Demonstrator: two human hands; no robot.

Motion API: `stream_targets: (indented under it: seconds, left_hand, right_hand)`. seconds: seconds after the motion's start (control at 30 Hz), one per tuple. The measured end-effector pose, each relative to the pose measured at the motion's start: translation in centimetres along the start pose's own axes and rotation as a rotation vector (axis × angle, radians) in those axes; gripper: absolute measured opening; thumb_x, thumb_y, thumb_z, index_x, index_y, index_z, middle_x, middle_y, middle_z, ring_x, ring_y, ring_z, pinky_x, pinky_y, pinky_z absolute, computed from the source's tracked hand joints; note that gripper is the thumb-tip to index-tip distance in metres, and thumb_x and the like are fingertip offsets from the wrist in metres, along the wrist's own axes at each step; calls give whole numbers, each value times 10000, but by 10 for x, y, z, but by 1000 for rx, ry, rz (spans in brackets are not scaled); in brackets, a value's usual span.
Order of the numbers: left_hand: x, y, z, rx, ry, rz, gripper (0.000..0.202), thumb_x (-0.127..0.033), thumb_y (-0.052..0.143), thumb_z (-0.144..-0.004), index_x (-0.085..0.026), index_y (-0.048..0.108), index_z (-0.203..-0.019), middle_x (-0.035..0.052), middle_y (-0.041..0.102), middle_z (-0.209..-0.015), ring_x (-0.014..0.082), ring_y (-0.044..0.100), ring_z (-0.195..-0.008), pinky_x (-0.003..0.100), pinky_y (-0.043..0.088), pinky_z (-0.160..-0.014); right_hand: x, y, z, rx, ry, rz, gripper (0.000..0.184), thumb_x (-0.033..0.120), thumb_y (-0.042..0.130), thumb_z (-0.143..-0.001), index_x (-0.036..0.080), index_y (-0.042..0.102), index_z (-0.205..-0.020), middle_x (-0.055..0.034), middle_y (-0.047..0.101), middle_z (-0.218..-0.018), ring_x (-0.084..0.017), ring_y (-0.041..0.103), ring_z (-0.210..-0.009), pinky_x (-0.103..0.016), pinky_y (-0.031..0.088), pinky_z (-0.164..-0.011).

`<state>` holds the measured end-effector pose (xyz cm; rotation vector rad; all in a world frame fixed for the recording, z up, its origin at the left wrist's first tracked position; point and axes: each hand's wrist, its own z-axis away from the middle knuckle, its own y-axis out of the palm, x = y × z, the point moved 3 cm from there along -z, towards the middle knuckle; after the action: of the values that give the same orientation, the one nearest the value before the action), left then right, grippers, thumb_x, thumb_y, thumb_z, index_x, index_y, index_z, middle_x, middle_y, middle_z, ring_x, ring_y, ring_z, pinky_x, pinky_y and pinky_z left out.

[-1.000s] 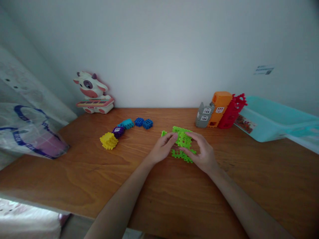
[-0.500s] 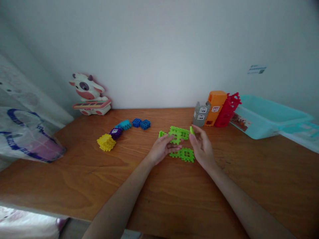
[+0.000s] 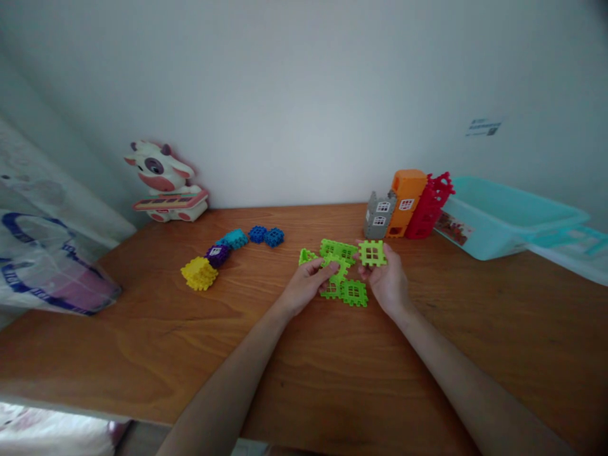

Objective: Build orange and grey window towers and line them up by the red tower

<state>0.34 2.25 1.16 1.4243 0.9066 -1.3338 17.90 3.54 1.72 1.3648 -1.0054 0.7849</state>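
Note:
Between the thumb and fingers of my left hand [image 3: 305, 286] is a green building tile [image 3: 340, 268], partly covered by the thumb. My right hand [image 3: 389, 282] holds up a yellow-green window tile [image 3: 372, 253], its square face and cross-shaped window turned toward me. The two held tiles are apart. Behind and below them, more green notched tiles lie on the table: a flat window tile [image 3: 354, 292] at the front, a joined green piece [image 3: 336, 249] at the back, and another green piece [image 3: 306, 256] beyond my left hand.
Yellow tiles [image 3: 199, 273], a purple block [image 3: 218, 254] and blue blocks [image 3: 266, 235] sit to the left. Grey [image 3: 379, 215], orange [image 3: 407, 202] and red [image 3: 430, 206] pieces stand near a turquoise bin [image 3: 503, 231]. A cow toy [image 3: 166, 183] and a plastic bag [image 3: 57, 266] are farther left.
My right hand has turned its tile from edge-on to face-on. The tile in my left hand has tilted and dropped slightly. The view has shifted a little.

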Motion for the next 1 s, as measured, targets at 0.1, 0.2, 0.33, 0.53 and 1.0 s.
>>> stream_targets:
  seconds: [0.1, 0.2, 0.33, 0.53, 1.0]
  left_hand:
    - [-2, 2, 0, -22, 7, 34, 429, -544, 782, -722, -170, 602, -833, -43, 583, -718, 71, 528, -577, 206, 405, -554]
    - [-3, 6, 2, -51, -13, 131, 483, -500, 843, -657, -183, 530, -843, -26, 610, -824, 119, 645, -695, 284, 526, -704]
    - [-2, 11, 4, -70, 6, 133, 469, -469, 844, -671, -188, 524, -868, 15, 657, -905, 175, 690, -805, 378, 543, -824]
    - [-5, 12, 4, -135, 99, -5, 454, -468, 817, -712, -174, 564, -948, 45, 717, -876, 176, 672, -799, 328, 523, -781]
    - [4, 13, 2, -308, 226, -110, 289, -432, 720, -811, -207, 689, -990, 39, 735, -984, 213, 661, -926, 371, 510, -892]
  right_hand:
    - [-1, 0, -1, 2, 14, 53, 462, 641, 498, -849, 217, 654, -944, -79, 758, -813, -201, 651, -599, -311, 502, -528]
    - [-3, 1, -1, 24, 45, 43, 412, 612, 530, -847, 222, 634, -930, -91, 775, -831, -235, 712, -653, -351, 568, -589]
    - [-7, 1, -2, 83, 64, 36, 372, 557, 479, -881, 220, 624, -943, -106, 780, -856, -271, 754, -745, -415, 617, -672]
    - [-8, 0, 0, 38, 73, 32, 225, 409, 681, -793, 226, 623, -910, -70, 778, -932, -235, 751, -751, -407, 623, -745]
    - [-10, 6, 9, 80, 23, 201, 416, 432, 803, -684, 260, 430, -752, 67, 548, -647, -143, 557, -560, -291, 493, -545]
